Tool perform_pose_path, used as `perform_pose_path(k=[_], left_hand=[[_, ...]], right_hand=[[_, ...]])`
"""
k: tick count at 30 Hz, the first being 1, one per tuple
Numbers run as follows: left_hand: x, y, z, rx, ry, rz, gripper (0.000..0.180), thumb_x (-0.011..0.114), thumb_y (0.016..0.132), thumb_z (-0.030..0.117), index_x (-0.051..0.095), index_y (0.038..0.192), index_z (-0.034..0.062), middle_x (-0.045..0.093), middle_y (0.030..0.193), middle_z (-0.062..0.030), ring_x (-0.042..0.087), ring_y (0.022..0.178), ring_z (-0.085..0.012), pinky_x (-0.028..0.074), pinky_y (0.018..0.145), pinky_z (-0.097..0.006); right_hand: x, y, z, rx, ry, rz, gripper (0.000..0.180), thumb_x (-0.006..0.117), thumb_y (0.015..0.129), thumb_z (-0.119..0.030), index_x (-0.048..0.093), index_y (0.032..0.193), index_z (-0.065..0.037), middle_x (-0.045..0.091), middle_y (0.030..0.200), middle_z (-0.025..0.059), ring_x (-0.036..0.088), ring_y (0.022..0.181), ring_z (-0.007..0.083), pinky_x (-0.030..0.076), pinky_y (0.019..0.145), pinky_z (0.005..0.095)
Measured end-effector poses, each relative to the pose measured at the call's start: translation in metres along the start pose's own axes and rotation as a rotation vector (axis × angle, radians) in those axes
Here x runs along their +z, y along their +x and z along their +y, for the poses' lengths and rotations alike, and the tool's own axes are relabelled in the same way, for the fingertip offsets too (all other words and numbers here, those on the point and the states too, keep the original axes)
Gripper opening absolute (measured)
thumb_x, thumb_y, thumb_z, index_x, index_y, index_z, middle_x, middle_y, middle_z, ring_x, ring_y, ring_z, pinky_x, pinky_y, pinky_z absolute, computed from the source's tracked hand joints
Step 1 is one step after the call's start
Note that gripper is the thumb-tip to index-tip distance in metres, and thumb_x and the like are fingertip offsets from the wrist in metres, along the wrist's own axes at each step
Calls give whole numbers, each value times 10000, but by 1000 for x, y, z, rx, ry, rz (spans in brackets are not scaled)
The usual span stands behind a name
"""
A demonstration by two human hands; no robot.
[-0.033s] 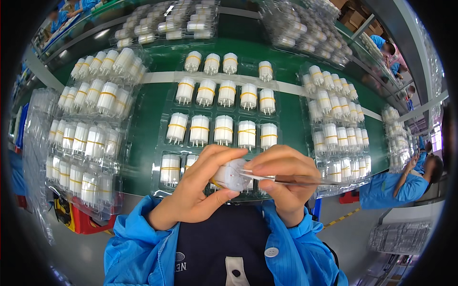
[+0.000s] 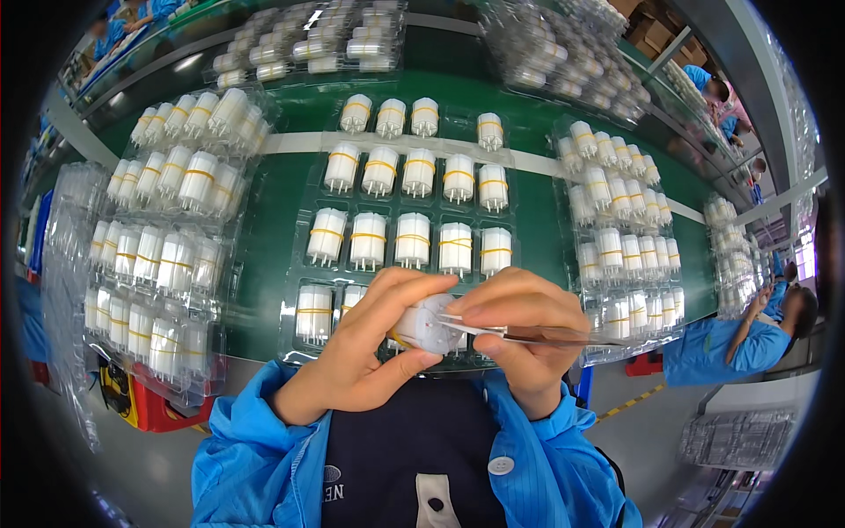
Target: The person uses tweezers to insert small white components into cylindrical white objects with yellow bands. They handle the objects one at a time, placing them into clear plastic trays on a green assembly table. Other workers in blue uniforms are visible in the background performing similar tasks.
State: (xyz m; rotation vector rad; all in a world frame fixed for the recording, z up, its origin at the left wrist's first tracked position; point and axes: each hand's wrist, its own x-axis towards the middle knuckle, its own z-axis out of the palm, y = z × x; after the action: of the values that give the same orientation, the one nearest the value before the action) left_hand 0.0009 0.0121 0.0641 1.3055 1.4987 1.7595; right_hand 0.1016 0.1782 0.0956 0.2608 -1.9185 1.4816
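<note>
— White plastic cylinder (image 2: 429, 324): where is it?

— Before my chest, just above the near edge of the clear tray (image 2: 299, 264). My left hand (image 2: 370, 352) pinches it between thumb and fingers.

— Right hand (image 2: 519, 330)?

— Closed on metal tweezers (image 2: 528, 333), tips touching the cylinder's end face.

— Surroundings?

— Rows of white cylinders with yellow bands (image 2: 412, 239) sit in that tray on the green table (image 2: 282, 202); fuller trays (image 2: 167, 238) flank it.

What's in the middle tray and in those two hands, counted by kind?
White cylinders showing in the middle tray: 16 (hands hide some)
White cylinder in the left hand: 1
Tweezers in the right hand: 1
Total: 18
</note>
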Motion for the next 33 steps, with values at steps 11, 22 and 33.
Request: perform_pose_path(k=[11, 22, 33], left_hand=[[-1, -2, 1, -32, -34, -22, 590, 669, 809, 74, 454, 1347, -35, 529, 1175, -183, 523, 1066, -303, 418, 925, -380], [-3, -1, 3, -65, -53, -68, 603, 677, 804, 74, 449, 1352, -36, 529, 1186, -189, 522, 1083, -311, 418, 934, -379], [-3, -2, 2, -45, -17, -52, 597, 680, 799, 78, 457, 1340, -45, 531, 1187, -190, 519, 1078, -315, 417, 932, -383]], right_hand=[[0, -1, 1, 52, 21, -6, 180, 756, 701, -19, 726, 876, 7, 710, 846, 147, 690, 750, 239, 542, 641, 300], [-1, -3, 1, 114, 133, 27, 175, 741, 699, 1, 726, 872, 26, 711, 854, 162, 686, 763, 232, 542, 650, 299], [3, -10, 3, 163, 160, 113, 129, 694, 775, 52, 686, 904, 51, 699, 861, 183, 678, 766, 207, 549, 654, 280]])
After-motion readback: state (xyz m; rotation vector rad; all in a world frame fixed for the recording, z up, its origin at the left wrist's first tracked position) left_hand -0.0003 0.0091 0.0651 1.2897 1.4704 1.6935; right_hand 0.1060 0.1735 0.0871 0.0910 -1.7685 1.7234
